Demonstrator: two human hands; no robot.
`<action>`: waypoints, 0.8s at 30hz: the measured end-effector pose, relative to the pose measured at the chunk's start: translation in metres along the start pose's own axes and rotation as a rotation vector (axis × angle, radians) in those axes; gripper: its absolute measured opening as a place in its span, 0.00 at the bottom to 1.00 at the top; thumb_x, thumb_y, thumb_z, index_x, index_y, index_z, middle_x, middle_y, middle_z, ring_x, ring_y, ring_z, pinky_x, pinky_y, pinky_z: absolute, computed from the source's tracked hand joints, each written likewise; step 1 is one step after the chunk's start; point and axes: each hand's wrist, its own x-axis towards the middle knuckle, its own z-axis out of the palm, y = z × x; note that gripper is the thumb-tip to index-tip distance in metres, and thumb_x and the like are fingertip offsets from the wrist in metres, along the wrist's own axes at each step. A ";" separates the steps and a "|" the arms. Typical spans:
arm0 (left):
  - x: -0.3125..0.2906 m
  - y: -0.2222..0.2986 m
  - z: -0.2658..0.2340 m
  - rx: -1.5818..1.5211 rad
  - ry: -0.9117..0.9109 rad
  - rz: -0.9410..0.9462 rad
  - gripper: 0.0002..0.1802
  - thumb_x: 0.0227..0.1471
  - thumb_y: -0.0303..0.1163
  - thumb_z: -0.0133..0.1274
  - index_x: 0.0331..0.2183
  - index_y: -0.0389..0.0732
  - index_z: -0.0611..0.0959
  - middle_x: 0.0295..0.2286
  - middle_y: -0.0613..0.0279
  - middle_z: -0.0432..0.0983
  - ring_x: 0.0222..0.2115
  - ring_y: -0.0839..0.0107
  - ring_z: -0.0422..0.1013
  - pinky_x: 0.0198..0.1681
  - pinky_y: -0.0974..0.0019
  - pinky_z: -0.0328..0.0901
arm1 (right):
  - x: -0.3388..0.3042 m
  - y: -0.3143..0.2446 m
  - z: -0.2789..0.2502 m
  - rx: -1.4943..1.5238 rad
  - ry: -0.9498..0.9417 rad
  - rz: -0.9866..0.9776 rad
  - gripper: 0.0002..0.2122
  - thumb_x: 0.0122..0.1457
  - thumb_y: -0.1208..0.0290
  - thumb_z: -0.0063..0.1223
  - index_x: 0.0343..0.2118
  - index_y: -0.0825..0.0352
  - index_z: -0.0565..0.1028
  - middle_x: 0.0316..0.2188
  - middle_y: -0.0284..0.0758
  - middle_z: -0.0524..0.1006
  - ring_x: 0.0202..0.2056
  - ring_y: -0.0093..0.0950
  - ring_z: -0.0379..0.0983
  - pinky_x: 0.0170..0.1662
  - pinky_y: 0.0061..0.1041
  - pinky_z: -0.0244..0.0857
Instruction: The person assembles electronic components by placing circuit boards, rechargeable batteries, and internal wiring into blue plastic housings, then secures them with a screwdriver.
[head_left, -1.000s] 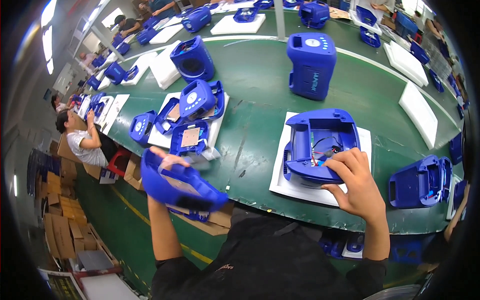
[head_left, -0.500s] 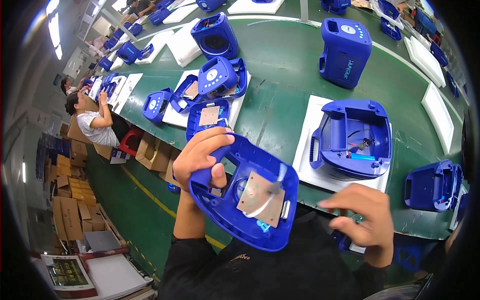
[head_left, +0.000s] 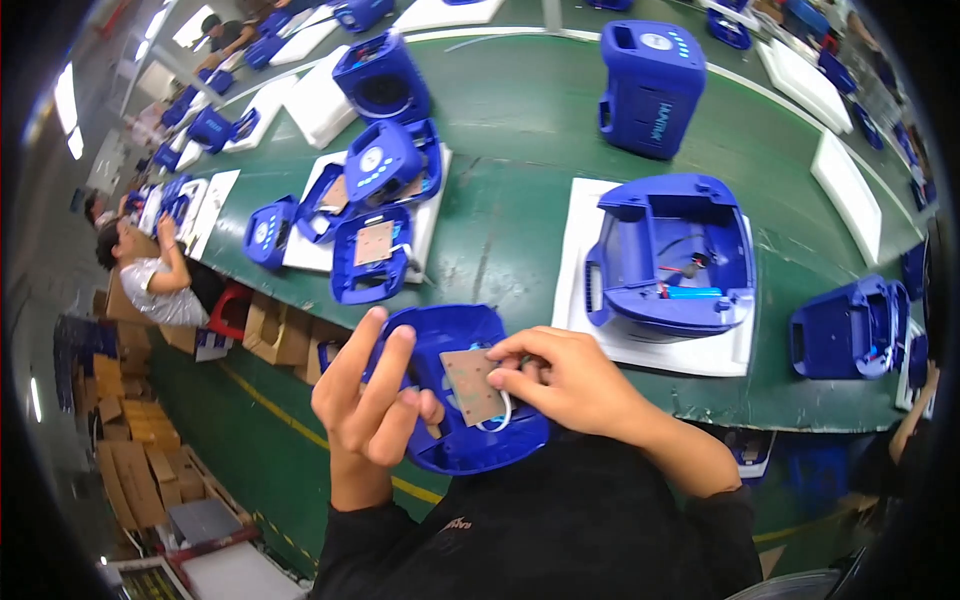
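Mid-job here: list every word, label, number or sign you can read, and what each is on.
Tall blue housing: light-blue lettering down its side, large enough to read, but I don't copy wording out.
Black shirt: small pale chest print, too small to read whole.
Brown board in the near blue shell: no lettering can be made out.
Dark panel, lower left: cut off, too small to read.

1. One left hand (head_left: pixel 365 410) and one right hand (head_left: pixel 575 380) are handling one blue cover (head_left: pixel 465 450).
2. One brown board (head_left: pixel 466 392) is sitting inside.
3. One open blue housing (head_left: pixel 675 232) is resting on one white foam sheet (head_left: pixel 576 240).
4. One blue cylinder (head_left: pixel 692 293) is lying inside.
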 end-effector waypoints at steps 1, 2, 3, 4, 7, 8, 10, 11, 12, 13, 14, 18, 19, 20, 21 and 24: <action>0.001 0.004 -0.005 0.007 -0.073 -0.033 0.16 0.70 0.32 0.54 0.34 0.41 0.64 0.42 0.42 0.88 0.43 0.33 0.86 0.35 0.48 0.83 | 0.001 0.002 0.003 0.124 -0.011 0.083 0.15 0.68 0.66 0.69 0.52 0.69 0.84 0.35 0.36 0.85 0.32 0.24 0.82 0.38 0.27 0.75; 0.000 0.009 -0.007 0.012 -0.146 -0.062 0.14 0.73 0.33 0.53 0.46 0.44 0.62 0.42 0.40 0.87 0.43 0.31 0.85 0.39 0.44 0.84 | 0.001 0.004 0.005 0.251 -0.018 0.164 0.16 0.68 0.68 0.69 0.54 0.71 0.82 0.36 0.35 0.86 0.33 0.21 0.83 0.39 0.25 0.76; -0.003 0.007 -0.004 0.006 -0.132 -0.056 0.13 0.73 0.32 0.52 0.46 0.43 0.63 0.42 0.40 0.87 0.43 0.32 0.85 0.40 0.44 0.84 | 0.000 0.005 0.005 0.333 -0.020 0.186 0.20 0.68 0.71 0.68 0.59 0.74 0.79 0.37 0.32 0.86 0.36 0.17 0.83 0.40 0.23 0.77; -0.009 0.006 0.001 -0.013 -0.123 -0.043 0.13 0.73 0.32 0.52 0.46 0.43 0.63 0.42 0.40 0.87 0.43 0.32 0.85 0.40 0.44 0.84 | -0.002 0.010 0.007 0.330 0.004 0.190 0.20 0.68 0.71 0.68 0.59 0.74 0.79 0.37 0.32 0.86 0.36 0.17 0.83 0.40 0.23 0.77; -0.017 0.004 0.014 -0.059 -0.081 -0.053 0.13 0.71 0.31 0.52 0.48 0.43 0.64 0.41 0.39 0.87 0.43 0.37 0.85 0.43 0.44 0.83 | -0.007 0.036 0.011 0.561 -0.041 0.170 0.23 0.70 0.76 0.67 0.66 0.74 0.76 0.42 0.32 0.85 0.39 0.14 0.81 0.44 0.17 0.77; -0.016 0.004 0.015 -0.080 -0.078 -0.041 0.13 0.71 0.31 0.52 0.48 0.43 0.64 0.41 0.39 0.87 0.43 0.37 0.85 0.43 0.44 0.83 | -0.009 0.041 0.010 0.563 -0.016 0.174 0.23 0.70 0.76 0.67 0.66 0.74 0.76 0.42 0.32 0.85 0.39 0.14 0.81 0.44 0.17 0.77; -0.016 0.005 0.019 -0.049 -0.146 -0.020 0.13 0.71 0.31 0.53 0.47 0.42 0.64 0.40 0.39 0.87 0.42 0.37 0.85 0.43 0.43 0.83 | -0.011 0.049 0.009 0.507 -0.036 0.242 0.20 0.71 0.75 0.66 0.64 0.74 0.79 0.41 0.32 0.85 0.39 0.15 0.81 0.45 0.18 0.77; -0.015 0.005 0.023 -0.055 -0.145 0.006 0.13 0.69 0.29 0.53 0.47 0.41 0.65 0.40 0.39 0.88 0.41 0.38 0.85 0.42 0.45 0.83 | -0.014 0.049 0.008 0.294 0.046 0.165 0.17 0.70 0.74 0.68 0.59 0.73 0.83 0.40 0.33 0.84 0.38 0.18 0.82 0.44 0.21 0.78; -0.014 0.004 0.029 -0.065 -0.145 0.012 0.13 0.69 0.29 0.53 0.47 0.41 0.65 0.40 0.39 0.88 0.41 0.38 0.85 0.42 0.45 0.83 | -0.015 0.047 0.005 0.297 0.056 0.170 0.17 0.70 0.74 0.68 0.59 0.73 0.83 0.40 0.33 0.84 0.38 0.18 0.82 0.44 0.21 0.78; -0.014 0.004 0.036 -0.088 -0.116 0.062 0.12 0.65 0.28 0.55 0.43 0.39 0.67 0.39 0.39 0.88 0.41 0.39 0.84 0.39 0.46 0.83 | -0.015 0.045 0.002 0.135 0.017 0.131 0.16 0.69 0.74 0.68 0.57 0.72 0.83 0.39 0.34 0.84 0.37 0.20 0.83 0.44 0.23 0.78; -0.014 0.004 0.042 -0.109 -0.086 0.111 0.11 0.61 0.27 0.56 0.39 0.36 0.70 0.38 0.38 0.88 0.40 0.41 0.84 0.36 0.47 0.83 | -0.016 0.044 -0.002 -0.026 -0.024 0.093 0.15 0.68 0.73 0.69 0.55 0.72 0.84 0.38 0.35 0.84 0.36 0.22 0.83 0.43 0.25 0.78; -0.004 0.013 0.051 -0.141 -0.200 0.133 0.11 0.61 0.26 0.57 0.37 0.37 0.69 0.36 0.39 0.87 0.39 0.41 0.83 0.39 0.46 0.84 | -0.018 0.047 -0.008 0.248 0.012 0.195 0.16 0.67 0.74 0.70 0.55 0.71 0.83 0.41 0.35 0.84 0.39 0.23 0.83 0.48 0.26 0.78; -0.004 0.014 0.052 -0.151 -0.214 0.110 0.11 0.59 0.25 0.59 0.35 0.36 0.71 0.35 0.42 0.86 0.38 0.42 0.83 0.38 0.46 0.83 | -0.020 0.051 -0.007 0.251 0.012 0.194 0.16 0.67 0.74 0.70 0.55 0.71 0.83 0.41 0.35 0.84 0.39 0.23 0.83 0.48 0.26 0.78; -0.006 0.014 0.055 -0.150 -0.218 0.111 0.11 0.59 0.25 0.59 0.35 0.36 0.71 0.35 0.42 0.86 0.38 0.42 0.83 0.38 0.46 0.83 | -0.023 0.057 -0.005 0.471 0.045 0.167 0.16 0.68 0.75 0.69 0.56 0.72 0.83 0.44 0.34 0.84 0.41 0.22 0.83 0.49 0.26 0.78; -0.011 0.012 0.057 -0.182 -0.208 0.068 0.11 0.57 0.24 0.60 0.35 0.35 0.72 0.35 0.43 0.86 0.37 0.42 0.83 0.37 0.48 0.83 | -0.025 0.060 -0.004 0.692 0.073 0.138 0.15 0.69 0.76 0.69 0.56 0.72 0.83 0.46 0.34 0.84 0.42 0.21 0.83 0.50 0.25 0.78; -0.019 0.016 0.058 -0.236 -0.217 -0.036 0.10 0.55 0.21 0.62 0.32 0.35 0.74 0.32 0.47 0.84 0.34 0.44 0.83 0.36 0.50 0.81 | -0.029 0.062 -0.009 0.864 0.000 0.035 0.17 0.70 0.74 0.69 0.59 0.71 0.81 0.49 0.35 0.86 0.45 0.19 0.82 0.52 0.25 0.78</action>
